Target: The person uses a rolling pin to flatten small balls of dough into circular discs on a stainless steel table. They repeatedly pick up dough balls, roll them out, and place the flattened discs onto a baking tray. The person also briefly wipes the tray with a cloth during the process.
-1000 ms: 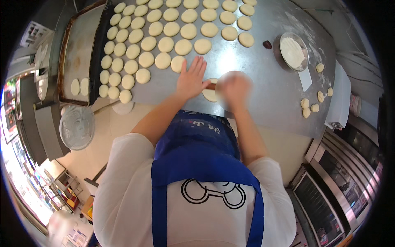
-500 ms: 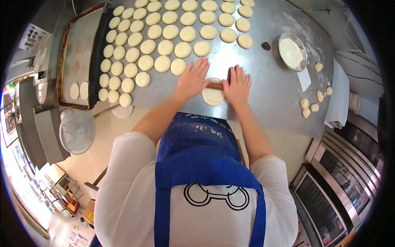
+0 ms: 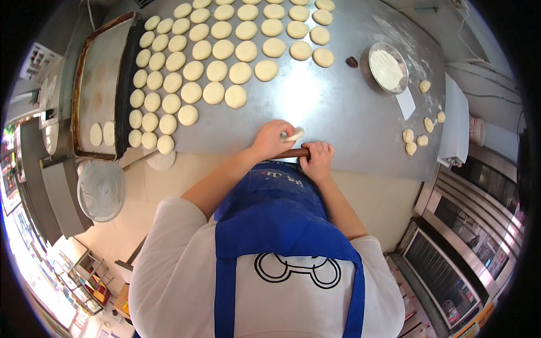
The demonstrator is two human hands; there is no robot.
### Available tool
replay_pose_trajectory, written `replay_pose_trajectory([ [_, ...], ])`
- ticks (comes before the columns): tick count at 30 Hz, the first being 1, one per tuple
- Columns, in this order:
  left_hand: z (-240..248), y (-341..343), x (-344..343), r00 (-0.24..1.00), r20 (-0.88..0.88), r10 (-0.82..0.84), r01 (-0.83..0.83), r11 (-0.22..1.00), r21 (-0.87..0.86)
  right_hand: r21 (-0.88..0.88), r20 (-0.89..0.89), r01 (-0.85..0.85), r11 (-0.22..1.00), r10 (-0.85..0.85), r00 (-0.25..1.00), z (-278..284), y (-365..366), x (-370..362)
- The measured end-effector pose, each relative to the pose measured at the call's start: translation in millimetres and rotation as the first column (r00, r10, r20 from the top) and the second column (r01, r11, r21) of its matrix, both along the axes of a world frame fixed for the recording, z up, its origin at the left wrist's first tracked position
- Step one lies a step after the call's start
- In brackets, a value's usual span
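Observation:
Near the front edge of the steel table, my left hand [image 3: 271,139] pinches a flat dough round [image 3: 296,134], which is tipped up on edge. My right hand [image 3: 317,158] is closed around one end of a dark wooden rolling pin [image 3: 294,153]. The pin lies crosswise along the table edge, just in front of my apron, and its left end passes under my left hand. Beyond my hands, rows of pale dough rounds [image 3: 213,93] cover the left and far parts of the table.
On the right stands a metal bowl of white flour [image 3: 387,69], with a white scraper [image 3: 406,103] beside it and a small dark object [image 3: 351,62] to its left. Several small dough lumps [image 3: 422,141] sit farther right. A baking tray [image 3: 100,73] at left holds two dough rounds.
Both hands were flat on the rolling pin over the dough. The left has picked up the dough round; the right has closed on the pin and drawn it nearer to me.

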State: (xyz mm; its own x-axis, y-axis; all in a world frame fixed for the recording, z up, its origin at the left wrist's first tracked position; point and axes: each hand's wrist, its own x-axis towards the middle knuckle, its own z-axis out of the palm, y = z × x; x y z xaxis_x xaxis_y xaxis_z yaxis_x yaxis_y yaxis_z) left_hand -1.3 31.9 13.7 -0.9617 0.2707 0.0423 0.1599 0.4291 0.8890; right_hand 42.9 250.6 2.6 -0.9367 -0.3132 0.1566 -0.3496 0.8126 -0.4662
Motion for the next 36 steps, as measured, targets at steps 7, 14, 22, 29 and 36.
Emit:
replay_pose_trajectory([
  [7,14.2,-5.7,-39.1,0.771,0.601,-0.209,0.078,0.969,0.236,0.026,0.093,-0.084,0.996,0.082,0.992,14.9,36.0,9.6],
  [14,12.6,-35.0,-25.2,0.985,-0.137,0.107,-0.166,0.812,-0.56,0.148,-0.012,0.02,0.989,-0.018,1.0,21.8,-36.3,-49.7],
  [22,6.0,-58.2,23.4,0.995,-0.029,-0.095,0.044,0.68,-0.732,0.214,0.005,-0.106,0.971,0.107,0.994,4.7,-28.1,-32.4],
  [29,10.4,-63.5,-39.7,0.977,-0.135,-0.162,-0.001,0.64,-0.769,0.277,-0.041,0.005,0.961,0.006,0.999,-4.4,-40.5,-84.2],
  [36,14.2,-74.6,63.0,0.973,0.002,-0.23,0.18,0.755,-0.631,0.162,0.028,-0.185,0.969,0.183,0.983,-7.5,-18.6,-8.3],
])
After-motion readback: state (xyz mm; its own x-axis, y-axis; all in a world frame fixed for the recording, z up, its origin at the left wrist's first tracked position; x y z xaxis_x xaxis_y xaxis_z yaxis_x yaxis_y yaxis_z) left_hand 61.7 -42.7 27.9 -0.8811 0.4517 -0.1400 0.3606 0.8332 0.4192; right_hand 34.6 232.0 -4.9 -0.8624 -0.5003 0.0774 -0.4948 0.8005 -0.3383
